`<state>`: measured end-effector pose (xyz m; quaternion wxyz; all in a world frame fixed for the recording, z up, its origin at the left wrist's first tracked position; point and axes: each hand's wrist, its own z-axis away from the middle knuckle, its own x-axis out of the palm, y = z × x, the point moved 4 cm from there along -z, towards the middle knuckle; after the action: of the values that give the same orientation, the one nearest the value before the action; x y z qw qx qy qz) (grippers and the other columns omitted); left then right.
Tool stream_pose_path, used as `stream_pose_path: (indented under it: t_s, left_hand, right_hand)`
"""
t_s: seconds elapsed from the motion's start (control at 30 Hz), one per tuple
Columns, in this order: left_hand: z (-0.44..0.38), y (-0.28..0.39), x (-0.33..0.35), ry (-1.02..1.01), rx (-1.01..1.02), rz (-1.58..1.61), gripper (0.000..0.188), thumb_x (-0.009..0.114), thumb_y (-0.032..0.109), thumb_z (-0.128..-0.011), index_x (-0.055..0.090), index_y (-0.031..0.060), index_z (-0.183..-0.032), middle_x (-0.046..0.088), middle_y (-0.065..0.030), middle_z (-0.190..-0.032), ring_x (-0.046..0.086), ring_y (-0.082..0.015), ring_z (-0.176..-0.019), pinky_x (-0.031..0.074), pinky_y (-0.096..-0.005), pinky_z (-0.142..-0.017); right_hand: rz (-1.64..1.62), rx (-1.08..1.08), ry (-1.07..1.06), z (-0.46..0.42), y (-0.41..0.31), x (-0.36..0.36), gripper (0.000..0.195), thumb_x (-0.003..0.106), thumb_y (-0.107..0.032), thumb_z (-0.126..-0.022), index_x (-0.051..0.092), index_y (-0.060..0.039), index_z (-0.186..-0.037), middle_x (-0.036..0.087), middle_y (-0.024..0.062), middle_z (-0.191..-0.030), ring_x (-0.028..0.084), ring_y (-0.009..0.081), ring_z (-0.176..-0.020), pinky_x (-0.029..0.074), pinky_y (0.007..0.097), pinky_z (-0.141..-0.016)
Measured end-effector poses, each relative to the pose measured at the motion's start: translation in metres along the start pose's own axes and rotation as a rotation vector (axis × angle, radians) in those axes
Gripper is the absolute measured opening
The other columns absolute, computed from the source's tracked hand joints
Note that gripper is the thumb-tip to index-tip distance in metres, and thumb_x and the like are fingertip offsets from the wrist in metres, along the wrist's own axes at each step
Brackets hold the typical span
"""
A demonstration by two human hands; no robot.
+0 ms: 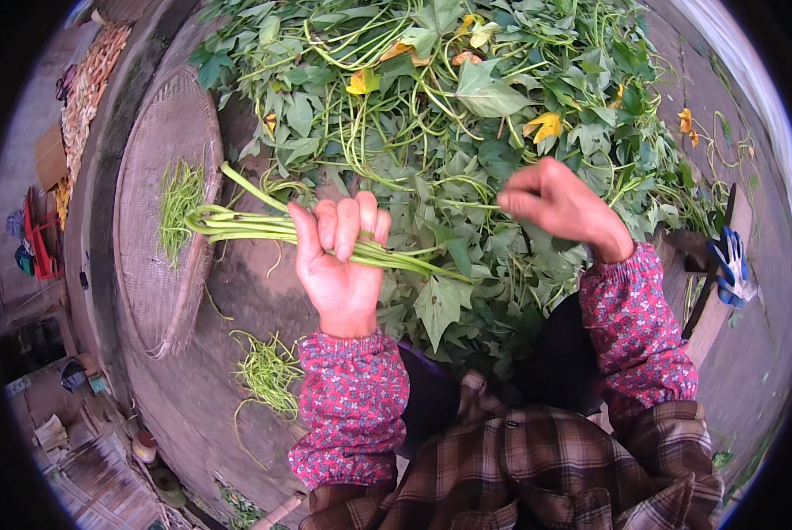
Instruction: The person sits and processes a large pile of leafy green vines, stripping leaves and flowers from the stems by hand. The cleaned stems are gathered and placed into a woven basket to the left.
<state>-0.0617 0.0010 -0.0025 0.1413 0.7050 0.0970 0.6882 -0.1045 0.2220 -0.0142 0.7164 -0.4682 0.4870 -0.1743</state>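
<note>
My left hand (343,258) is closed around a bundle of green leaf stalks (250,225), held above the ground with the palm turned up. One thicker stalk sticks out past the thumb. My right hand (561,202) is over the leafy pile, fingers curled and slightly blurred. A thin green stem (465,204) runs up to its pinched fingertips. Before me spreads a large heap of green leafy vines (495,93), likely sweet potato, with some yellow leaves (545,126) among them. A small heap of stripped stalks (270,374) lies on the ground by my left sleeve.
A shallow woven bamboo tray (164,126) on the left holds more stalks (181,212). Beyond a raised concrete edge (101,265) lie corn cobs (91,99) and a red object (42,235). Blue-and-white work gloves (732,268) rest on a wooden piece (720,318) at right.
</note>
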Motion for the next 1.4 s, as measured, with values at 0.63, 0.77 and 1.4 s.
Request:
stream_pose_path:
  t_s: [0.63, 0.77, 1.4]
  left_hand:
    - [0.001, -0.010, -0.001, -0.034, -0.153, 0.163, 0.039, 0.034, 0.035, -0.097, 0.037, 0.0095, -0.067, 0.028, 0.0018, -0.055, 0.024, -0.0093, -0.048, 0.023, -0.0236, -0.044]
    - [0.000, -0.010, -0.003, -0.032, -0.147, 0.189, 0.039, 0.035, 0.034, -0.097, 0.037, 0.0098, -0.066, 0.026, 0.0024, -0.054, 0.023, -0.0088, -0.046, 0.022, -0.0233, -0.042]
    - [-0.001, 0.024, -0.029, 0.175, 0.177, 0.282, 0.042, 0.037, 0.034, -0.095, 0.034, 0.0102, -0.060, 0.026, 0.0009, -0.054, 0.025, -0.0115, -0.049, 0.023, -0.0261, -0.046]
  right_hand:
    - [0.365, -0.470, -0.071, 0.011, -0.057, 0.046, 0.009, 0.059, -0.008, -0.074, 0.057, -0.0034, -0.081, 0.048, 0.0069, -0.077, 0.048, 0.0245, -0.078, 0.036, 0.0349, -0.073]
    - [0.312, -0.414, 0.065, 0.008, -0.056, 0.046, 0.007, 0.055, -0.006, -0.073, 0.053, -0.0028, -0.078, 0.045, 0.0100, -0.073, 0.048, 0.0257, -0.072, 0.039, 0.0361, -0.065]
    - [-0.041, -0.236, -0.017, 0.015, -0.056, 0.065, 0.018, 0.060, -0.006, -0.079, 0.060, 0.0041, -0.093, 0.055, 0.0157, -0.074, 0.055, 0.0339, -0.067, 0.044, 0.0387, -0.059]
